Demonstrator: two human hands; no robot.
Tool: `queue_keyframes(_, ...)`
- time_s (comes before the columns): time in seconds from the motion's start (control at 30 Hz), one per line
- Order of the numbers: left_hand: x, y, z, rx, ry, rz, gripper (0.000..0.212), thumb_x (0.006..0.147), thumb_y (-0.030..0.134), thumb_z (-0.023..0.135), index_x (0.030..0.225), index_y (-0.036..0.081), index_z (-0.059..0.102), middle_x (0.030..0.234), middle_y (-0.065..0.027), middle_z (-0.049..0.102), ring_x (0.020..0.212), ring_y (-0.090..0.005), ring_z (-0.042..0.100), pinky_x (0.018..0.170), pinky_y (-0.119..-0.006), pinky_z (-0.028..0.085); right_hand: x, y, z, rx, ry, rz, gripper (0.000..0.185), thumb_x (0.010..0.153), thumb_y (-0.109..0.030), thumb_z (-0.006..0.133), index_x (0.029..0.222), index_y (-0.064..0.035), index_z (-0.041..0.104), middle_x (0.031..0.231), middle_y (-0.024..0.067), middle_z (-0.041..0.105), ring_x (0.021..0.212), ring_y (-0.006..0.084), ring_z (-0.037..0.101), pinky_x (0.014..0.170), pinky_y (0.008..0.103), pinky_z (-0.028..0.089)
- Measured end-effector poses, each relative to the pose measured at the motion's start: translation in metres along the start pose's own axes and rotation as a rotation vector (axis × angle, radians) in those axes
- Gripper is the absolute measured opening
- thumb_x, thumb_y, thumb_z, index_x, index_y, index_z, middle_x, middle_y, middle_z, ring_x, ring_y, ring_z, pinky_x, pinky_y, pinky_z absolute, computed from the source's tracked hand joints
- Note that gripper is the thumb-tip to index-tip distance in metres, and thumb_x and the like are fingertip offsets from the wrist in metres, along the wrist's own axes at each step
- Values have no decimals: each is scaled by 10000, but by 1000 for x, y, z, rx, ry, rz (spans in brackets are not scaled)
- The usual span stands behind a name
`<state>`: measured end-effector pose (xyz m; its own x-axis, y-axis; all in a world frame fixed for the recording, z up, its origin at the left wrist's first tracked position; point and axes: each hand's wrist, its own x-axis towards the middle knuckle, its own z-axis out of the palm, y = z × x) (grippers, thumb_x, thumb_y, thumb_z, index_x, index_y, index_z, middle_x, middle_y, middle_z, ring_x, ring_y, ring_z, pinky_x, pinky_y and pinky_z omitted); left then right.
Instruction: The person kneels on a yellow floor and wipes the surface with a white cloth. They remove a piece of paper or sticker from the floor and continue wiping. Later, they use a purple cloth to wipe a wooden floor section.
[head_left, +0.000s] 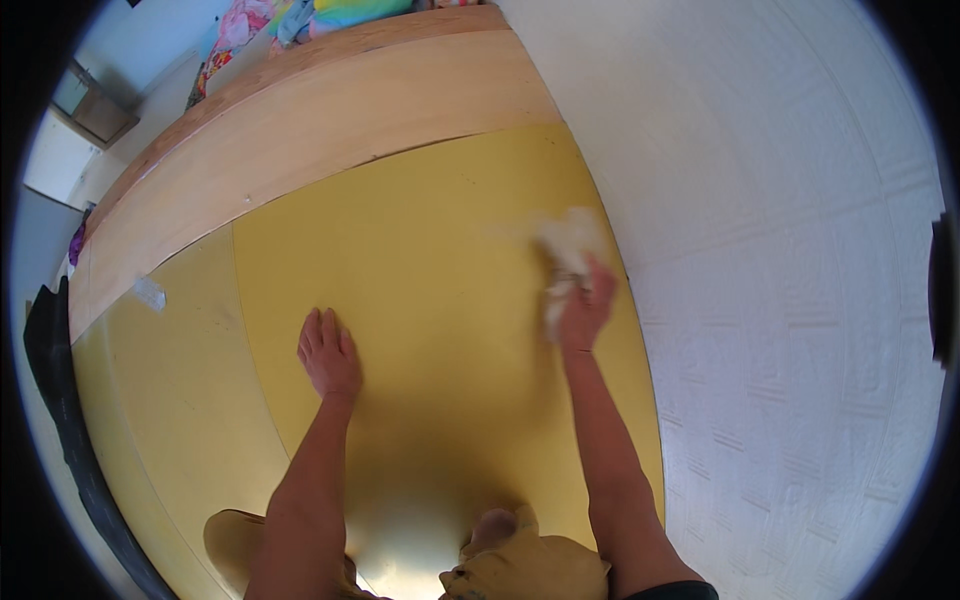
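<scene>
My left hand (328, 358) rests palm down on a smooth yellow panel (420, 247), fingers slightly apart and holding nothing. Over the panel's right side, my right hand (587, 311) grips a crumpled whitish cloth (574, 244); both are blurred. The cloth lies against or just over the yellow surface, close to the patterned white wall, and part of it is hidden by my fingers. My knees, in tan clothing, show at the bottom edge.
The white wall (750, 247) bounds the right side. Beyond the panel runs a light wooden board (337, 112), with colourful fabrics (360, 11) behind it. A small translucent piece (150, 293) lies at left, near a long black item (82, 450) along the edge.
</scene>
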<state>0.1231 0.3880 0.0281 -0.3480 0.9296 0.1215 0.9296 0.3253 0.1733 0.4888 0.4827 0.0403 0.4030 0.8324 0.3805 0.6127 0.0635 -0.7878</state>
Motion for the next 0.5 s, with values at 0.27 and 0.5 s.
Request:
queue_keyframes(0.27, 1, -1, 1, -5, -7, 16, 419, 941, 233, 527, 1337, 99, 501, 1453, -103, 394, 1340, -286, 361, 1085, -449, 294, 51, 17, 45, -122, -116, -97, 434, 785, 41, 564, 1198, -86, 605, 1155, 124, 583, 1127, 342, 502, 1009, 433, 371)
queue_keyframes(0.5, 6, 2, 4, 2, -27, 34, 442, 922, 229, 535, 1339, 84, 498, 1456, -137, 381, 1336, -309, 359, 1081, -473, 287, 94, 42, 70, -180, -170, -120, 490, 768, 61, 546, 1218, -120, 611, 1174, 136, 581, 1121, 342, 520, 1005, 439, 375)
